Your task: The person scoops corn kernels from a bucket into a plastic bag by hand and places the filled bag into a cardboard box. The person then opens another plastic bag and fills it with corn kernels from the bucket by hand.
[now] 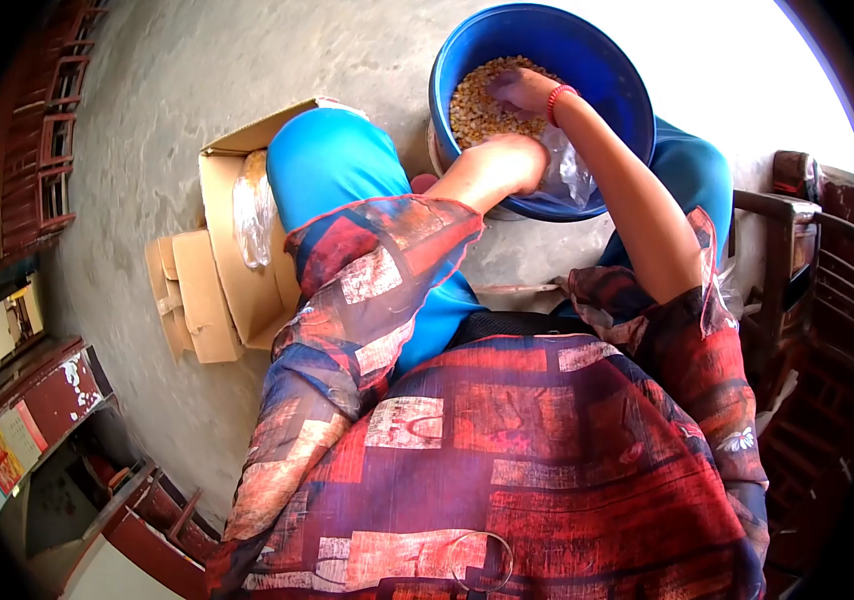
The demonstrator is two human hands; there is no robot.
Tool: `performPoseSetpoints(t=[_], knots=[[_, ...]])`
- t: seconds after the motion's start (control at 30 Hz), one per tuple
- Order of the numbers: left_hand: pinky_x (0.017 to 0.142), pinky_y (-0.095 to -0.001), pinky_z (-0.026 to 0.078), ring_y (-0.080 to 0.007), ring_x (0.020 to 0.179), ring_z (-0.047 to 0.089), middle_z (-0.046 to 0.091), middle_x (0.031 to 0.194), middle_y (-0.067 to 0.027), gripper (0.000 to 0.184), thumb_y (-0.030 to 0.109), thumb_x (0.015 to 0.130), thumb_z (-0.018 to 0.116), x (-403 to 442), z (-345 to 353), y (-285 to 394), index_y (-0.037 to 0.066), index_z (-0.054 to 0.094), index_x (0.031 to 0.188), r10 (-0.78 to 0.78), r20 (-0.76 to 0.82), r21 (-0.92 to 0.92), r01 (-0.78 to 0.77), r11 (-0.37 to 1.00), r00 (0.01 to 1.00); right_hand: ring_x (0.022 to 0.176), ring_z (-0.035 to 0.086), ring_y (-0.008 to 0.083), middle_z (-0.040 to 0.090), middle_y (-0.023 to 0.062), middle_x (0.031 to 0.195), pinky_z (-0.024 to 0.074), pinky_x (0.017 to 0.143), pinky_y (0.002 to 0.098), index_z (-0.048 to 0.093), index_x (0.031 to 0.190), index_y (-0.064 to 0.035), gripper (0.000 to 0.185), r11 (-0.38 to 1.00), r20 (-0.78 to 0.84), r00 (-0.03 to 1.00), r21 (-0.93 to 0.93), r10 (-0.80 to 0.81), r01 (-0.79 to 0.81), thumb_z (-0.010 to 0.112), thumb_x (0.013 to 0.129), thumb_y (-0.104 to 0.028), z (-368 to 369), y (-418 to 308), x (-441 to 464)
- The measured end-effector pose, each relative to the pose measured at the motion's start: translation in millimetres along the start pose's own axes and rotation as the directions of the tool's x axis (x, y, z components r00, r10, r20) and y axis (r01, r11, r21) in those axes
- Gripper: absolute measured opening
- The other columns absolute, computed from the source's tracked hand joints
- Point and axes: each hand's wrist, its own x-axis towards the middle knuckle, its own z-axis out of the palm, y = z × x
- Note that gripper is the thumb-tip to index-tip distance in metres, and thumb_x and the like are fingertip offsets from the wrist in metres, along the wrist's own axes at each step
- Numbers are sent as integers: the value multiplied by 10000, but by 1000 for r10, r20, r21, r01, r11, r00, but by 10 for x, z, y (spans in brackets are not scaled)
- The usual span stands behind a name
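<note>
While the person sat with blue-clad knees (335, 160) apart, in the head view a blue bucket (637, 110) stood in front of them, between the legs and toward the right knee. Yellow kernels (477, 112) lay inside it, and I could see both hands in there. The right hand (522, 92), a red bracelet (559, 98) at its wrist, reached down onto the kernels with its fingers lowered; from where I stood I couldn't tell whether they had closed on any. The left hand (525, 163) was bent in over the near side, beside a clear plastic bag (569, 172) that lay against the inner wall. Its fingers were hidden from me, so I couldn't say whether it gripped the bag. Over by the left leg, an open cardboard box (237, 225) on the concrete floor (157, 130) had a plastic-wrapped bundle (255, 210) in it. A dark wooden chair (792, 207) stood on the right.
</note>
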Motion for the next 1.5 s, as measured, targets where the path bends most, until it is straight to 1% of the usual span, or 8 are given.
performPoseSetpoints(t=[0.03, 0.1, 0.37, 0.43, 0.6, 0.7, 1.03, 1.5], knots=[[780, -402, 457, -329, 939, 579, 616, 982, -165, 290, 63, 723, 537, -12, 13, 3, 82, 624, 999, -5, 2, -7, 5, 1000, 1000, 628, 559, 171, 587, 73, 733, 465, 490, 304, 619, 878, -15, 223, 978, 25, 988, -138, -156, 158, 524, 787, -195, 36, 65, 57], [784, -398, 481, -310, 951, 593, 624, 986, -164, 211, 50, 692, 558, -98, -37, 57, 32, 663, 874, 38, -70, -36, -40, 999, 997, 812, 571, 172, 591, 56, 907, 515, 661, 341, 533, 1130, -83, 346, 734, 229, 708, -46, 668, -678, 489, 815, -221, 13, -195, 127], [802, -409, 455, -336, 966, 566, 600, 1008, -193, 322, -33, 715, 485, -84, 11, 32, 40, 588, 1011, 28, -64, -162, -38, 986, 998, 1125, 469, 240, 505, 114, 1209, 469, 836, 432, 461, 1205, -35, 460, 840, 235, 827, 70, 510, -538, 499, 849, -324, 245, -382, 281], [780, -408, 489, -310, 934, 604, 617, 1002, -178, 237, 57, 758, 517, -62, 46, 12, 30, 624, 969, 56, -138, -96, -69, 993, 989, 1135, 460, 224, 454, 125, 1273, 444, 874, 414, 439, 1229, -49, 450, 439, 365, 617, 463, 697, -770, 484, 871, -317, 258, -514, 229], [768, -408, 485, -316, 932, 599, 614, 990, -189, 242, 10, 728, 506, -43, 53, 31, 33, 629, 935, 55, -36, -22, -56, 998, 998, 707, 628, 177, 661, 53, 831, 516, 686, 370, 620, 915, -53, 274, 146, 488, 712, 764, 505, -628, 521, 850, -300, 456, -312, 192], [752, -408, 489, -317, 917, 603, 616, 967, -198, 226, -4, 711, 508, 4, 107, -20, 24, 635, 896, 61, -61, -32, -63, 997, 996, 699, 625, 165, 655, 62, 822, 521, 611, 326, 609, 881, -58, 242, 73, 504, 717, 793, 481, -605, 524, 850, -282, 334, -356, 150], [796, -409, 467, -331, 954, 581, 608, 989, -190, 277, -7, 704, 516, -23, 3, -41, 46, 636, 948, 23, -81, -24, -25, 999, 996, 686, 615, 133, 634, 68, 858, 470, 426, 215, 574, 1007, -77, 258, 205, 217, 718, 868, 661, -452, 531, 863, -286, -38, -556, -55], [834, -411, 454, -327, 998, 559, 588, 1041, -187, 309, 46, 718, 511, 57, -256, -287, 58, 604, 1012, -205, -326, -24, 209, 978, 923, 673, 579, 115, 588, 46, 801, 486, 488, 214, 578, 929, -32, 222, 345, 150, 880, 880, 450, -326, 533, 856, -236, -414, -851, -675]])
